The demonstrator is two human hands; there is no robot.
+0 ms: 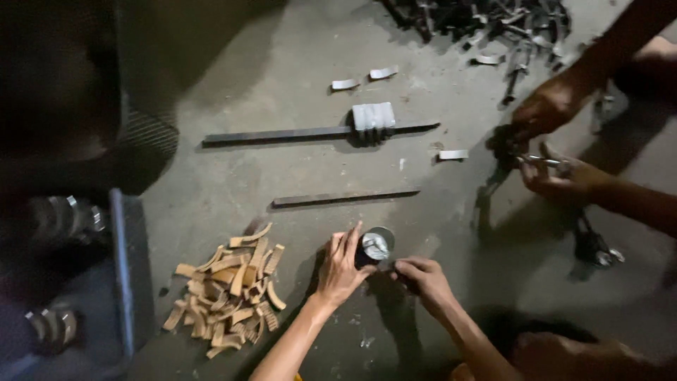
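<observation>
Head view: left hand [342, 267] and right hand [423, 279] both grasp a small metal ring part [376, 246], just right of the tan curved-strip pile [229, 296]; most strips lie unused.

There is one view only, from a camera worn on the person's head. It looks steeply down at the concrete floor [282, 63], from close above. The person's own two forearms enter from the bottom edge, and the grip of both hands sits low and a little right of the middle. Beyond the grip, the far side of the floor reaches the top edge.
</observation>
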